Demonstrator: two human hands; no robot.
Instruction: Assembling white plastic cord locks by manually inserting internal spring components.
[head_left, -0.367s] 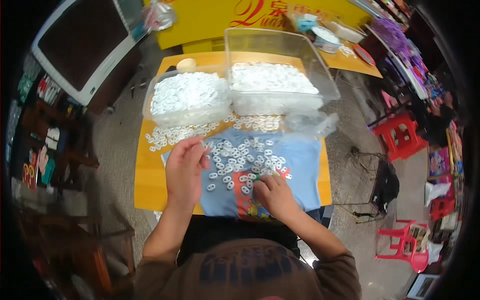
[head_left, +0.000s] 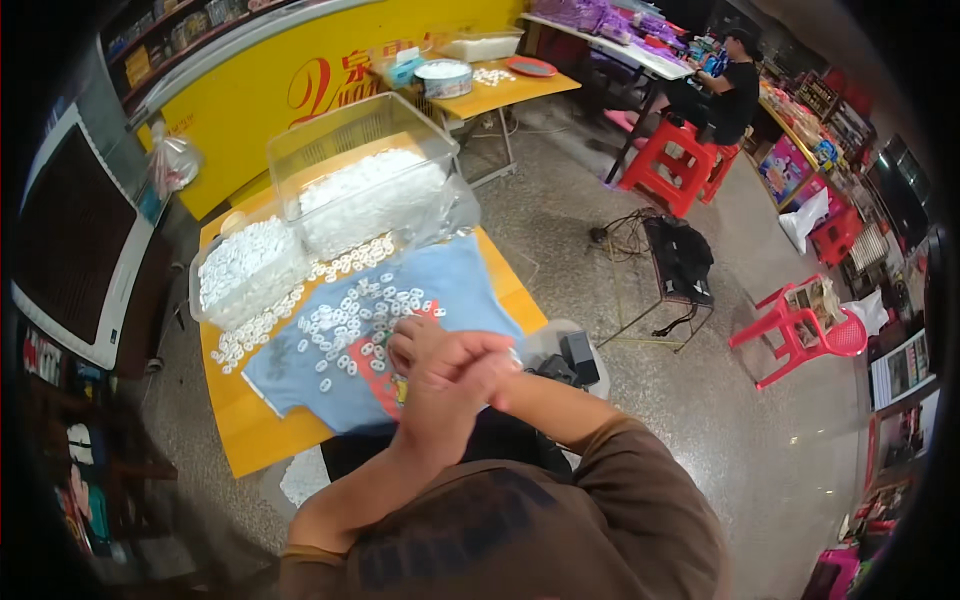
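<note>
My left hand [head_left: 452, 375] is crossed over my right forearm, its fingers closed in a pinch around a small white oval piece [head_left: 515, 357]. Partly hidden behind it, my right hand [head_left: 405, 343] rests low over a light blue shirt [head_left: 470, 275] with curled fingers; whatever they hold is hidden. Loose white oval pieces with two holes [head_left: 345, 318] lie scattered on the shirt, beside my right hand. The shirt is spread over a yellow tabletop [head_left: 240, 435] and bears a red and yellow print.
Two clear plastic bins, a smaller one [head_left: 235, 305] and a larger one [head_left: 340, 232], hold heaps of white pieces behind the shirt. A clear plastic bag [head_left: 445, 212] lies beside them. Dark devices [head_left: 567, 360] sit right of the table. Further off, a person [head_left: 735, 90] sits on red stools [head_left: 668, 165].
The view has swung to the right. My left hand has moved from above the shirt's left side to across my right forearm. The green bit by my right fingers no longer shows.
</note>
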